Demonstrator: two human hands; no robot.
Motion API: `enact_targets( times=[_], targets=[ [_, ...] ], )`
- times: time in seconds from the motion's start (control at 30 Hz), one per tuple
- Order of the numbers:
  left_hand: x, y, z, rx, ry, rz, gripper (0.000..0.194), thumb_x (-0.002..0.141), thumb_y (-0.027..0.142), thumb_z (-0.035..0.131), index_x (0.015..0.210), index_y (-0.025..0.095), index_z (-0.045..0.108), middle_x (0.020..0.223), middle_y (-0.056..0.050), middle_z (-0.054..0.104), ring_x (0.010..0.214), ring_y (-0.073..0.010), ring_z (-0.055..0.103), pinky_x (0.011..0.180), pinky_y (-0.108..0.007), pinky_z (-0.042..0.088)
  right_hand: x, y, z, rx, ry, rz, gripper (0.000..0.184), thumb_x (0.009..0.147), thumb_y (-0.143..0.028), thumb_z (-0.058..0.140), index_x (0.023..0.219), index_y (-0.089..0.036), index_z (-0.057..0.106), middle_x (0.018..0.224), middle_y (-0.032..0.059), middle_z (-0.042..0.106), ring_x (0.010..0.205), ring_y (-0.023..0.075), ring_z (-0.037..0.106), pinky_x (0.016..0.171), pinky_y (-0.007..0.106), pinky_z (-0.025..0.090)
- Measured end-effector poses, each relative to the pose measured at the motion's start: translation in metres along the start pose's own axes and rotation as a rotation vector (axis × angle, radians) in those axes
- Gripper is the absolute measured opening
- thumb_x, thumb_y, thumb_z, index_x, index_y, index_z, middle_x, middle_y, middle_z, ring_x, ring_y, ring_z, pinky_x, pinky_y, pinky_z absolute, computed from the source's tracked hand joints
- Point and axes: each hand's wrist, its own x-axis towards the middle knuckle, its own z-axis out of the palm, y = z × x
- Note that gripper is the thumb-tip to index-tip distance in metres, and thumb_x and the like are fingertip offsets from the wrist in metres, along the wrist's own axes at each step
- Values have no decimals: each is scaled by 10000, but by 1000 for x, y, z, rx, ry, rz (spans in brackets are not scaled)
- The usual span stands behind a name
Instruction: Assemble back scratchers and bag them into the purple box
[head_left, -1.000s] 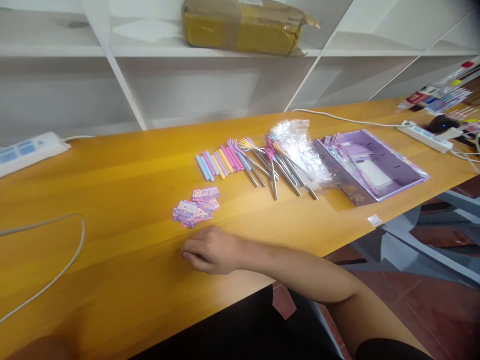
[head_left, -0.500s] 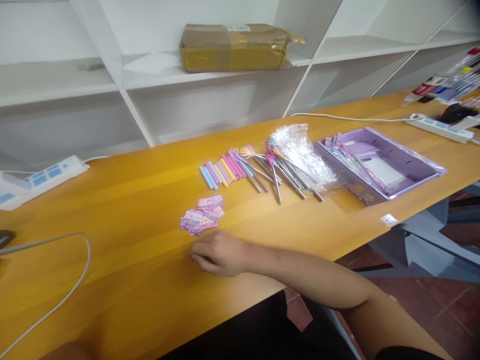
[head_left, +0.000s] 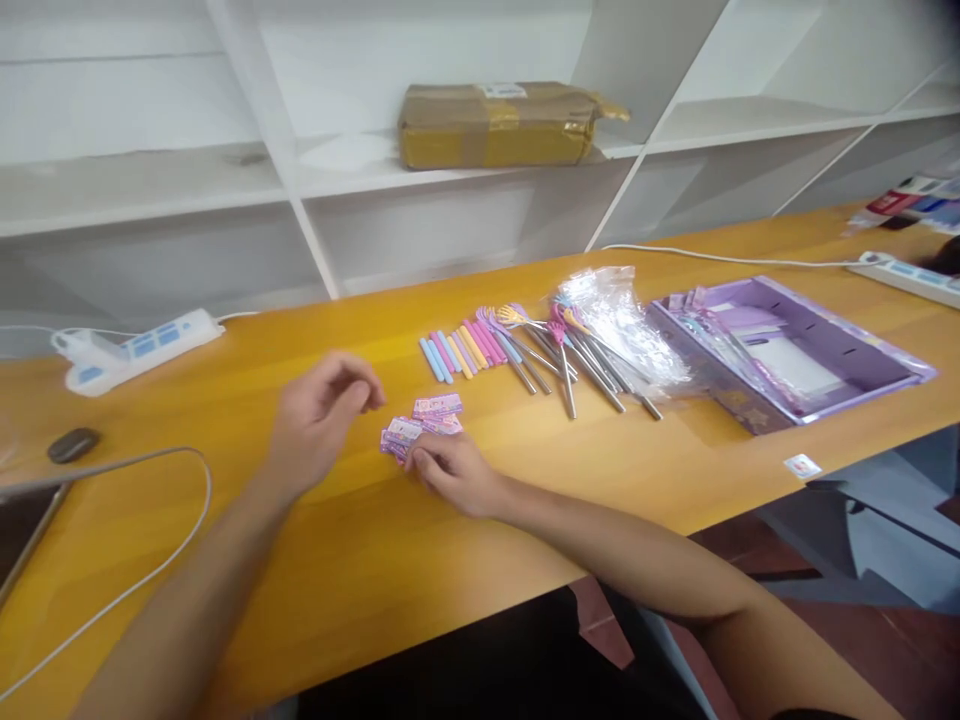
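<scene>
On the far left a power strip [head_left: 161, 340] sits toward the shelf, with a small dark case [head_left: 73, 445] and a looping cord [head_left: 208, 490] nearer. Next comes the left hand [head_left: 322, 415], raised over the table, half curled, thumb and fingers slightly apart, nothing visible in it. Just right of it lie the cards [head_left: 405, 428], a loose overlapping heap, between the two hands; their long sides run mostly left to right, the farthest one nearly level. The right hand [head_left: 454, 475] is the nearer: its bent fingers meet the heap's near edge, so the cards lie far and left of it, but I cannot tell whether it pinches one. Nothing stands between either hand and the heap. Beyond and to the right are coloured sticks [head_left: 460, 352] in a row, then scratchers [head_left: 556, 330] with metal rods pointing near, clear bags [head_left: 615, 320] against them, and a purple box [head_left: 817, 330].
</scene>
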Motion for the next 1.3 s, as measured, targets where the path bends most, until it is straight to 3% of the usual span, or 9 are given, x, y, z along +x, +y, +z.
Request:
enact_targets(
  times=[0.13,0.23,0.33,0.53,0.67,0.87,1.0,1.17,1.3],
  targets=[
    [3,-44,10,92,-14,-87,96,951,278,561,923,215,628,846,-14,707,779,-182,659,767,-328,544,33,-25,-30,-154,-74,11,240,1025,-194,504,838,-148,647,730,-8,639,638,86,513,664,224,361],
    [2,-77,14,167,26,-103,86,931,278,551,930,222,615,885,-19,707,804,-188,654,764,-325,515,64,-54,-85,-339,-245,25,187,1006,-200,537,845,-157,622,729,-21,621,622,79,463,628,234,313],
    [-2,-92,15,221,-6,-91,80,925,259,542,934,230,616,894,-9,699,774,-180,638,752,-317,501,75,-81,-149,-353,-393,60,273,1071,-341,502,938,-163,662,832,1,673,708,96,557,661,225,393],
    [-11,-88,20,241,-59,-46,88,935,233,532,939,229,620,921,-13,695,794,-183,643,758,-319,497,40,-86,-244,-581,45,392,363,1083,-477,507,1088,-173,707,1006,72,746,903,157,687,830,260,525],
    [-11,-84,23,299,-99,23,109,942,208,519,942,230,625,943,-23,685,851,-197,639,792,-331,501,22,-57,-285,-654,118,583,274,1039,-380,566,1102,-182,745,1037,125,771,911,231,738,800,327,575],
    [-10,-87,20,320,-119,19,137,955,208,512,985,236,643,1006,-40,692,932,-217,654,867,-350,524,30,-9,-311,-609,144,769,198,1019,-269,581,1087,-209,757,1095,107,784,948,254,760,792,342,587],
    [10,-94,24,339,-109,-47,210,932,152,501,1044,237,656,1023,-41,700,939,-219,667,872,-357,539,38,26,-322,-678,175,866,243,938,-117,602,1090,-182,780,981,89,791,902,222,758,815,312,570],
    [51,-96,57,422,-135,27,326,1016,206,482,1254,248,702,1066,-63,638,973,-232,637,949,-393,505,41,64,-330,-789,347,810,286,902,-91,625,1127,-118,800,898,95,788,813,177,748,772,249,525],
    [57,-92,80,570,-273,160,388,1073,325,473,1392,303,692,1056,-68,574,1012,-265,586,943,-421,487,45,88,-324,-742,323,760,350,899,-81,590,1164,-136,812,984,82,803,746,125,725,731,208,501]
  ],
)
